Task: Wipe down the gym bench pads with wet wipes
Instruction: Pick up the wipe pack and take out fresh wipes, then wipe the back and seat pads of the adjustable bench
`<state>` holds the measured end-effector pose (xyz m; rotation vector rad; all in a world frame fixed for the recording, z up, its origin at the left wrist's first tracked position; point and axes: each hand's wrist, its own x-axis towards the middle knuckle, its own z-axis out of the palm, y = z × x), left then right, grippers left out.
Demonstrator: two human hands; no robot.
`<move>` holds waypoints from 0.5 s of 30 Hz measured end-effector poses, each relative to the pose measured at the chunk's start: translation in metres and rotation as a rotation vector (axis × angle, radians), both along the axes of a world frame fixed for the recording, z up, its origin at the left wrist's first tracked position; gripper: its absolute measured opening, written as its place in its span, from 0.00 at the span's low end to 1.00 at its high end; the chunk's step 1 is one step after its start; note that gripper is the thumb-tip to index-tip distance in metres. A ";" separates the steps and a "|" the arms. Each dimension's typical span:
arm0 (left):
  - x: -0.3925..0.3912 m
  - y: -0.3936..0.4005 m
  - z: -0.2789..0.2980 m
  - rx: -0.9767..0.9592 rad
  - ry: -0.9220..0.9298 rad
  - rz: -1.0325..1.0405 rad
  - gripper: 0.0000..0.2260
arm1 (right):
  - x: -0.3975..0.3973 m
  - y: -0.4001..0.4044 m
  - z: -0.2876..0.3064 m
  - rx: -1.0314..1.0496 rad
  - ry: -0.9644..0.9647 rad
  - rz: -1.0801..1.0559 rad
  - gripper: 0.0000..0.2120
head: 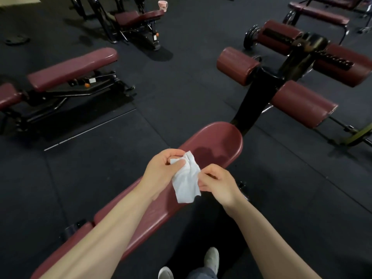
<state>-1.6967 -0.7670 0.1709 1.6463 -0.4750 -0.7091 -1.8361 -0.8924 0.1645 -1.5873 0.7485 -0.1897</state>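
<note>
A white wet wipe hangs crumpled between both hands, just above a long maroon bench pad that runs from the lower left up to the centre. My left hand pinches the wipe's upper corner between thumb and fingers. My right hand pinches its right edge lower down. A second, shorter maroon seat pad continues the bench toward the lower left, partly hidden by my left forearm.
Black rubber floor all round. Another maroon bench stands at the left, a roller-pad machine at the right, more benches at the back. A pink cup sits on a far bench. My shoes stand beside the bench.
</note>
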 end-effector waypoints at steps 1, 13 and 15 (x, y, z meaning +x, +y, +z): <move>0.003 -0.003 -0.001 0.013 -0.001 0.021 0.11 | -0.001 -0.009 -0.002 0.036 -0.002 -0.017 0.04; 0.010 -0.087 -0.007 0.141 -0.100 -0.071 0.20 | 0.003 -0.118 -0.015 0.335 0.019 -0.026 0.10; 0.008 -0.107 -0.008 0.097 -0.028 -0.053 0.18 | 0.004 -0.138 -0.012 0.360 0.047 0.074 0.17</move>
